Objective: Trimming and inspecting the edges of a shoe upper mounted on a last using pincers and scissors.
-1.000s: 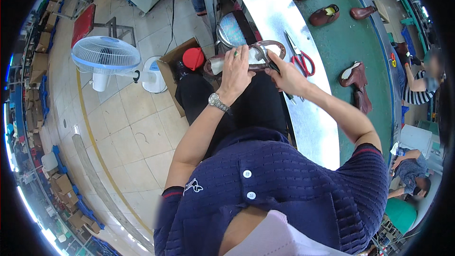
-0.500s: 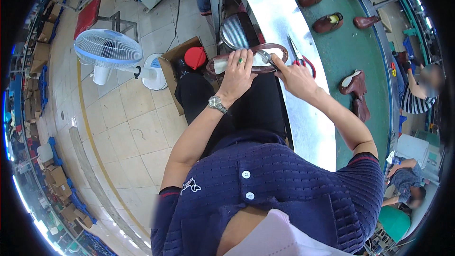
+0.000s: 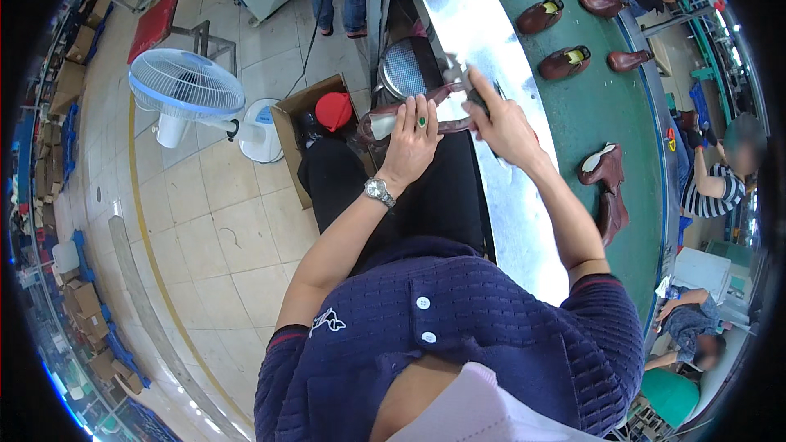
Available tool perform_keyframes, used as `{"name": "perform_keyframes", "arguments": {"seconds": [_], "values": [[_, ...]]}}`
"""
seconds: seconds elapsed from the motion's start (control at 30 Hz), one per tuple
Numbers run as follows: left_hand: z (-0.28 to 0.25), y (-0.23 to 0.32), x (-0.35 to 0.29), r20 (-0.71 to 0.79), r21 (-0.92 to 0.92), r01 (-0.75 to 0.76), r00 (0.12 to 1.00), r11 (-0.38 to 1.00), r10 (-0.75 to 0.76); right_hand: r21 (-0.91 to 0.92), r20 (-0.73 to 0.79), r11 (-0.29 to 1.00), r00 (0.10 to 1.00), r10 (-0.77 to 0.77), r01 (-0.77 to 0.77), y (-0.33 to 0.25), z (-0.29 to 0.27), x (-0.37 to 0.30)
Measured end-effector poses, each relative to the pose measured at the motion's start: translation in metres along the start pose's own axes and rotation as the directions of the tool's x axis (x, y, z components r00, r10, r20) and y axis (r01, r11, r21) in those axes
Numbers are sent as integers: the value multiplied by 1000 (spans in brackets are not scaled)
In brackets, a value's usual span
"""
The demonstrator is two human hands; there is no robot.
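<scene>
Our left hand (image 3: 412, 143) lies over the brown shoe (image 3: 382, 126), clasping it with its fingers across the pale upward side and the thumb along the near edge. The shoe is above our lap, at the left edge of the metal bench (image 3: 532, 229). Our right hand (image 3: 508, 127) is just right of the shoe, its fingers curled around a metal tool (image 3: 455, 70) that is too blurred for us to make out its exact form. We cannot tell whether the tool touches the shoe.

On our left wrist we see a silver watch (image 3: 377, 189). To the left, near the shoe, a cardboard box (image 3: 288, 141) holds a red object (image 3: 333, 110); farther left stands a fan (image 3: 187, 82). To the right of the bench, brown footwear (image 3: 565, 63) stands on a green surface (image 3: 557, 123), with a co-worker in a striped top (image 3: 711, 192) beyond.
</scene>
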State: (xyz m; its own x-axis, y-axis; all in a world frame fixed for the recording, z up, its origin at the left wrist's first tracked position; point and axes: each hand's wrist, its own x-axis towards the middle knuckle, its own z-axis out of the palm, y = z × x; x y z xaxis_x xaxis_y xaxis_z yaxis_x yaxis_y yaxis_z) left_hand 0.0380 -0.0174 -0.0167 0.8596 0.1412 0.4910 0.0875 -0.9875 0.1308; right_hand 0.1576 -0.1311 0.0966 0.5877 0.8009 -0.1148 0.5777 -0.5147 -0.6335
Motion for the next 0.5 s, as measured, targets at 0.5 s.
{"name": "perform_keyframes", "arguments": {"seconds": [0.5], "values": [[1,1,6,42,53,22,999,998,-24,-88,167,982,970,178,-165,13,9,12]]}}
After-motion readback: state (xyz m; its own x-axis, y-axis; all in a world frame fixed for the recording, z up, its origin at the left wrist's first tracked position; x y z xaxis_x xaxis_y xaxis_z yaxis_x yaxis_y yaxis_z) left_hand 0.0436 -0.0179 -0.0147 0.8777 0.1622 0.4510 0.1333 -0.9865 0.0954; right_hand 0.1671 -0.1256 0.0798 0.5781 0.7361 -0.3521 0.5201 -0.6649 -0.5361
